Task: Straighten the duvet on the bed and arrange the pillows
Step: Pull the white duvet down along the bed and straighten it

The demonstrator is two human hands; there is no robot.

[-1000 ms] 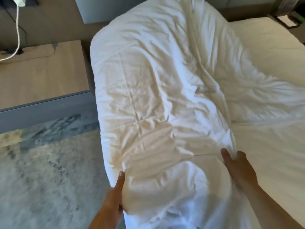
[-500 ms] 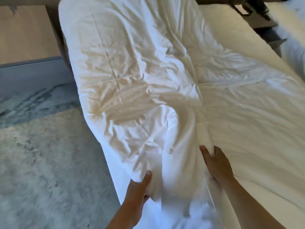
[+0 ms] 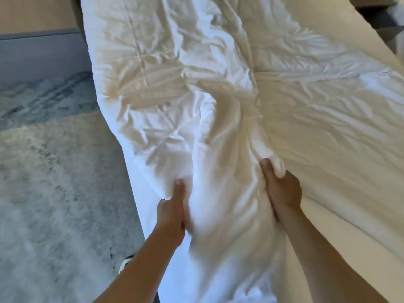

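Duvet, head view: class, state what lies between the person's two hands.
In the head view, a bunched ridge of the white duvet lies between the left hand and the right hand; both grip it.

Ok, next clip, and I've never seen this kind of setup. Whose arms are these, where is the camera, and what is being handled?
There is no machine here. A person wears a wide-angle camera on the head, looking forward and down, so the two bare arms coming in from the bottom edge are their own. There is only this one view.

In front of them is a bed covered by a crumpled white duvet. The left hand grips a fold of the duvet near the bed's side edge, thumb on top. The right hand grips a bunched ridge of the same duvet a little further in. Between the hands the fabric is gathered into a long hump.

To the left lies a pale, mottled rug, and a shoe peeks out beside the left forearm. No pillows are in view.
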